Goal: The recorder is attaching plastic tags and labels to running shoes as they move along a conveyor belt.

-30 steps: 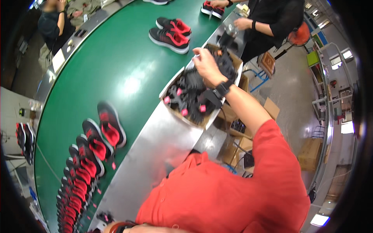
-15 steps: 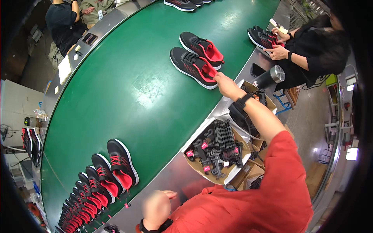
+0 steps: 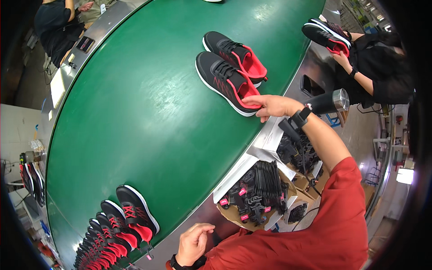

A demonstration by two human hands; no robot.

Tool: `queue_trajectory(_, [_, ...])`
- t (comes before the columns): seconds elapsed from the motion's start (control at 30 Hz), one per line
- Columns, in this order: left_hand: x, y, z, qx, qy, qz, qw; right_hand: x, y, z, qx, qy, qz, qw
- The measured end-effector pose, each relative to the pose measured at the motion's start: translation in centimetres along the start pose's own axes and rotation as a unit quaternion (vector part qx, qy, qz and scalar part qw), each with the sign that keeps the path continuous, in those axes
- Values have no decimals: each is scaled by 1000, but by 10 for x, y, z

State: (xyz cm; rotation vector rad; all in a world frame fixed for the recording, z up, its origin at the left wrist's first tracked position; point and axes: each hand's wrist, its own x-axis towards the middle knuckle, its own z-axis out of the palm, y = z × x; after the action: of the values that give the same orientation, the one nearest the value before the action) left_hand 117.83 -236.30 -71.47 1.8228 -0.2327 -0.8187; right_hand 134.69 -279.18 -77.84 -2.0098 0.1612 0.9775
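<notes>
A pair of black sneakers with red lining and white soles stands on the green table: the nearer sneaker [image 3: 220, 78] and the farther sneaker [image 3: 234, 51], toes pointing to the upper left. My right hand [image 3: 274, 107] is at the heel of the nearer one, index finger along the red collar and the other fingers curled behind the heel. Closer to my body, my left hand [image 3: 193, 243] is held over the metal edge, fingers curled in, with nothing seen in them. A long row of similar sneakers [image 3: 135, 211] with red laces runs to the lower left.
Beside the table, an open carton [image 3: 234, 220] holds black plastic hangers [image 3: 261, 184], some with pink tags. A dark tumbler [image 3: 324, 102] and a phone [image 3: 310, 84] rest on the metal ledge. At right a co-worker holds sneakers [image 3: 326, 36]; another person [image 3: 54, 31] sits across the table.
My right hand stays at the nearer sneaker's heel, its index finger now stretched along the collar. My left hand, blurred before, shows sharply. The co-worker's sneakers are raised higher. The whole view has shifted.
</notes>
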Motion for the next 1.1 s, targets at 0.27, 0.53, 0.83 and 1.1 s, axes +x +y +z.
queue_trajectory(0.27, [27,4,-5,18,3,6,1000,-10,4,22,-236,272,-112,926])
queue_trajectory(0.53, [42,-6,-2,8,-21,-17,1000,14,10,23,-274,125,-92,949])
queue_trajectory(0.83, [57,-18,-3,13,-36,-24,999,12,-1,19,-179,61,-90,978])
queue_trajectory(1.1, [69,-28,-3,22,-55,-24,998,-4,-16,64,-366,76,-205,905])
